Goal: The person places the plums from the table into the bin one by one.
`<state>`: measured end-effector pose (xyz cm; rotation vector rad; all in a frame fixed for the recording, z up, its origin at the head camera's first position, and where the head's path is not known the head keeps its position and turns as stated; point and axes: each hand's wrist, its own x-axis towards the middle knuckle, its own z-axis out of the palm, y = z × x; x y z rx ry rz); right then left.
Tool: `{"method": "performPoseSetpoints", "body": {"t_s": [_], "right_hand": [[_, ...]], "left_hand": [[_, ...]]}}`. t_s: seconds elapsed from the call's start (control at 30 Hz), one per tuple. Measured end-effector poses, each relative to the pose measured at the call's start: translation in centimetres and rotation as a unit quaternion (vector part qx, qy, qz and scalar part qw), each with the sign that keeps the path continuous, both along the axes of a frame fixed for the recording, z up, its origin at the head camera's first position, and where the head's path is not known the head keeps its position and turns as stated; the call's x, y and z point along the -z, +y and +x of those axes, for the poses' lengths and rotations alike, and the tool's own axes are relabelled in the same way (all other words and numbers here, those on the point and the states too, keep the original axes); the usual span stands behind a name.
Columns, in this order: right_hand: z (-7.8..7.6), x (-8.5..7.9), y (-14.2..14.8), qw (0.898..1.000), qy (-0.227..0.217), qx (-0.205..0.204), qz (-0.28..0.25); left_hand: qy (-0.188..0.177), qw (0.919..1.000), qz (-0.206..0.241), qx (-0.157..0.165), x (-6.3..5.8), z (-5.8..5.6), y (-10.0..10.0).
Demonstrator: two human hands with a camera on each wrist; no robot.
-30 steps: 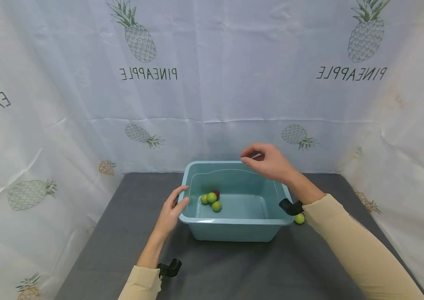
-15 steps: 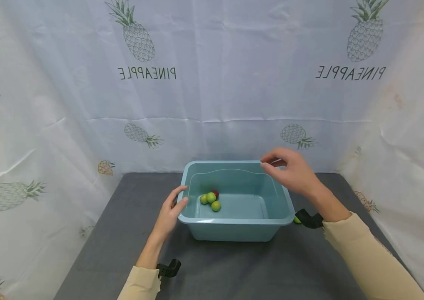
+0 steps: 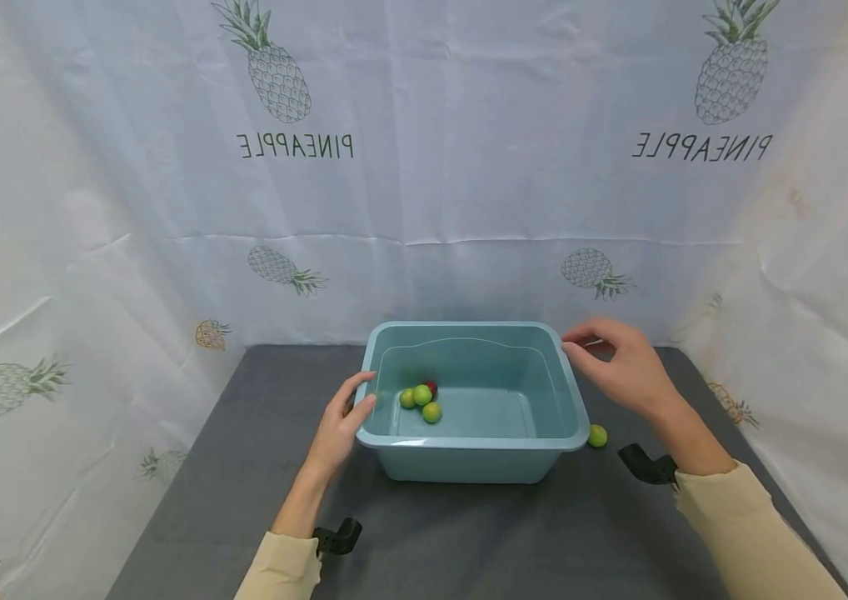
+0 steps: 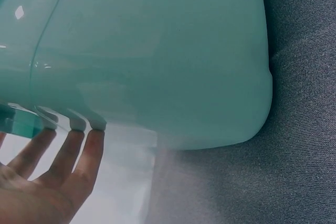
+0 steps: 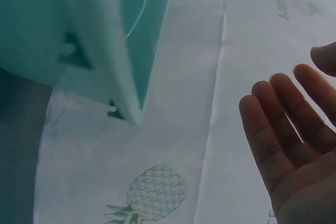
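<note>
A light blue-green plastic tub [image 3: 472, 444] stands on the dark cloth. Inside it, toward the left, lie small round green balls [image 3: 422, 395], fruit-like in look, and a dark red one [image 3: 432, 387] partly hidden behind them. My left hand [image 3: 337, 429] touches the tub's left rim; in the left wrist view, its nearly straight fingers [image 4: 86, 163] rest their tips on the outer wall. Just off the tub's far right corner hovers my right hand [image 3: 622, 367], with relaxed fingers [image 5: 262, 140] and nothing in them. One green ball [image 3: 597, 436] lies outside the tub, below that hand.
Dark grey cloth [image 3: 229, 492] covers the table around the tub. A white curtain with pineapple prints [image 3: 469, 167] hangs behind and along both sides, close to the tub's far edge. Each wrist wears a black camera strap [image 3: 339, 537].
My right hand has moved right, from above the tub's far rim to outside its right corner. The green ball on the table is fully visible again. The left hand stays put.
</note>
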<state>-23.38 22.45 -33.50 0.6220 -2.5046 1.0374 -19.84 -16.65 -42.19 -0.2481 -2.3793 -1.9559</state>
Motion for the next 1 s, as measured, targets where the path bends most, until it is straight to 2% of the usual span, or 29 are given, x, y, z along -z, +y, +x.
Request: {"method": "performPoseSetpoints", "body": {"t_s": [0.33, 0.77, 1.0], "right_hand": [[0.5, 3.0, 2.5, 0.999, -0.028, 0.04, 0.003], [0.7, 8.2, 4.8, 0.995, -0.067, 0.068, -0.011], [0.7, 10.6, 5.6, 0.991, -0.094, 0.096, -0.004]], "left_hand": [[0.006, 1.0, 0.005, 0.004, 0.0, 0.1, 0.0], [0.008, 1.0, 0.003, 0.005, -0.1, 0.1, 0.0], [0.007, 1.0, 0.001, 0.003, 0.0, 0.1, 0.0]]}}
